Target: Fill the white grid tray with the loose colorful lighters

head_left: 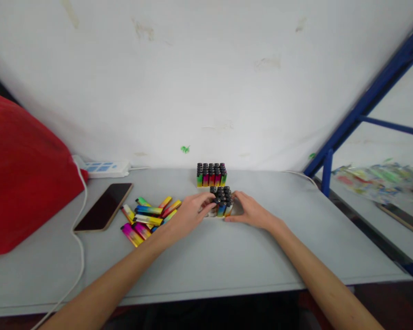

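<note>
A partly filled tray [211, 216] stands in front of me with several upright lighters [221, 208] in it, black tops up. My left hand [194, 208] is at its left side, thumb and fingers pinched on a lighter [218, 201] at the near left of the group. On the opposite side, my right hand [248, 211] grips the tray, thumb at the front corner and fingers around the right edge. A loose pile of colourful lighters [147, 220] lies left of my left hand. Behind the tray is a block of lighters [211, 176] in neat rows.
A phone [105, 206] lies left of the pile. Near the wall rests a white power strip [106, 168], its cable [80, 247] running down the table's left side. A red bag [24, 178] stands far left. A blue metal frame [351, 123] borders the right.
</note>
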A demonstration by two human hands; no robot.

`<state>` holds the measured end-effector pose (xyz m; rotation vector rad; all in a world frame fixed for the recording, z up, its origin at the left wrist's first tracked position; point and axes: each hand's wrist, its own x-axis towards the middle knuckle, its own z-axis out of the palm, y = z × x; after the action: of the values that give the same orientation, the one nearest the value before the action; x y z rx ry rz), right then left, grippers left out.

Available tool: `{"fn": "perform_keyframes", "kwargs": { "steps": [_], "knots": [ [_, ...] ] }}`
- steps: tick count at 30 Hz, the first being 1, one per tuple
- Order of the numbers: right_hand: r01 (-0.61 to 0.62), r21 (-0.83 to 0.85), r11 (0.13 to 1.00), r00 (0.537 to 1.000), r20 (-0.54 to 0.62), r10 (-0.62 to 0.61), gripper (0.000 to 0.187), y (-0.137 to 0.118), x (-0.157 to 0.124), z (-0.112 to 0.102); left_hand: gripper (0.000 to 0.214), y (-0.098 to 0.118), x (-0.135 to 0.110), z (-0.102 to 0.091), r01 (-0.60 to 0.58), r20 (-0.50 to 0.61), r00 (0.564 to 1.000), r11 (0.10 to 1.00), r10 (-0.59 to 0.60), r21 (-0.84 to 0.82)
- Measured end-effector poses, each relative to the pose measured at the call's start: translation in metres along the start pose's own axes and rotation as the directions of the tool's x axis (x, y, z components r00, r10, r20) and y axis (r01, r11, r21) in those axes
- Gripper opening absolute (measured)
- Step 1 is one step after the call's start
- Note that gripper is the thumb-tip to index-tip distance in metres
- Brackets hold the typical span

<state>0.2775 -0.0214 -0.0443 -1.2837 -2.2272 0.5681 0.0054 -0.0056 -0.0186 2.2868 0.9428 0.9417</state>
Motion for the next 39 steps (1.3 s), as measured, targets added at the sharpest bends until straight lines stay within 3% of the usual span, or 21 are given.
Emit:
{"fn": "perform_keyframes", "kwargs": {
  "steps": [7, 11, 14, 16, 19, 23, 27, 33, 36, 39],
  "knots": [
    [-0.003, -0.013, 1.000, 1.000, -0.005, 0.003, 0.055, 0.002, 0.000, 0.001, 0.021, -0.003, 0.001, -0.002, 0.079, 0.009, 0.997, 0.995, -0.078, -0.053],
    [-0.002, -0.008, 1.000, 1.000, -0.003, 0.002, 0.055, 0.001, -0.001, 0.000, 0.014, -0.004, 0.002, 0.000, 0.061, -0.028, 0.998, 0.986, -0.057, 0.155],
    [-0.015, -0.003, 1.000, 1.000, 0.009, 0.015, 0.055, -0.001, -0.001, -0.001, 0.014, -0.002, 0.000, -0.008, 0.054, 0.015, 0.998, 0.971, -0.059, 0.234],
    [-0.014, 0.004, 1.000, 1.000, 0.013, 0.014, 0.054, -0.002, -0.001, -0.001, 0.021, -0.001, -0.005, -0.023, 0.075, 0.007, 0.997, 0.976, -0.078, 0.204],
    [-0.002, 0.020, 1.000, 1.000, 0.015, 0.001, 0.052, -0.001, -0.002, 0.000, 0.031, 0.000, -0.019, -0.055, 0.135, -0.090, 0.989, 0.975, -0.120, 0.177],
    [-0.001, 0.028, 1.000, 1.000, 0.011, 0.001, 0.052, 0.003, -0.002, 0.002, 0.034, -0.007, -0.047, -0.099, 0.217, -0.253, 0.957, 0.927, -0.140, 0.306],
    [-0.011, 0.020, 1.000, 1.000, 0.014, 0.011, 0.052, 0.003, -0.003, 0.003, 0.037, -0.020, -0.077, -0.127, 0.317, -0.321, 0.926, 0.872, -0.200, 0.372],
    [0.017, 0.008, 1.000, 1.000, 0.020, -0.017, 0.049, 0.001, -0.003, 0.000, 0.056, -0.046, -0.109, -0.136, 0.333, -0.232, 0.939, 0.832, -0.252, 0.443],
    [0.012, 0.009, 1.000, 1.000, 0.007, -0.012, 0.051, 0.001, -0.003, 0.001, 0.060, -0.065, -0.112, -0.139, 0.266, -0.160, 0.963, 0.852, -0.215, 0.451],
    [0.007, 0.017, 1.000, 1.000, -0.004, -0.007, 0.052, 0.002, -0.003, 0.002, 0.062, -0.081, -0.107, -0.147, 0.254, -0.045, 0.965, 0.881, -0.258, 0.398]
  ]
}}
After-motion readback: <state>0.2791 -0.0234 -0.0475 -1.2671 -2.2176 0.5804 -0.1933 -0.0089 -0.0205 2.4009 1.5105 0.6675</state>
